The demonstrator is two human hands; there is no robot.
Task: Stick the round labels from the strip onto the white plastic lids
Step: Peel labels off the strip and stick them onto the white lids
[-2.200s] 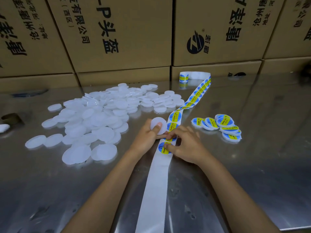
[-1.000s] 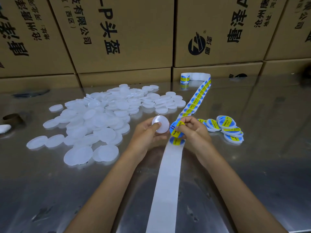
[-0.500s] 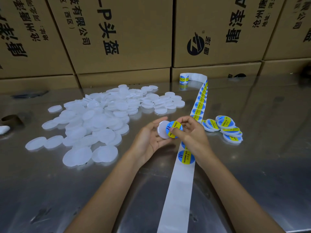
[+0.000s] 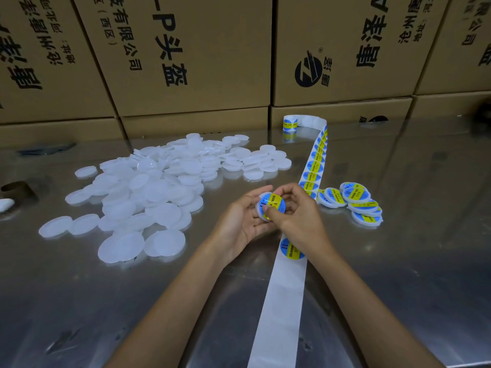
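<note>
Head camera looks down on a shiny metal table [image 4: 398, 261], where both hands meet a little above centre. Left hand [image 4: 239, 221] lies palm up with its fingers curled under a white lid [image 4: 259, 208], cradling it from the 9 o'clock side. Right hand [image 4: 297, 216] comes in from 3 o'clock; its thumb presses a round blue and yellow label [image 4: 272, 204] onto the lid's face, while its other fingers curl over the lid's far edge, so both hands are clamped on the same lid. Whether the label is fully stuck down cannot be told, since the thumb hides its near edge. Running from 6 o'clock up to 1 o'clock is the label strip [image 4: 281, 314]: bare white backing near the person, one label on it just below the right wrist, more labels beyond the hands, and its curled far end standing against the cardboard boxes [image 4: 186, 62] at 12 o'clock. At 3 o'clock from the hands, just beside the strip, sits a small heap of labelled lids [image 4: 356, 203], overlapping one another. From 9 to 11 o'clock spreads a large loose pile of plain lids [image 4: 159, 187], many overlapping. At the far 9 o'clock edge stands a brown cardboard ring [image 4: 18, 191], with a white object [image 4: 5, 204] touching it, cut off by the frame.
</note>
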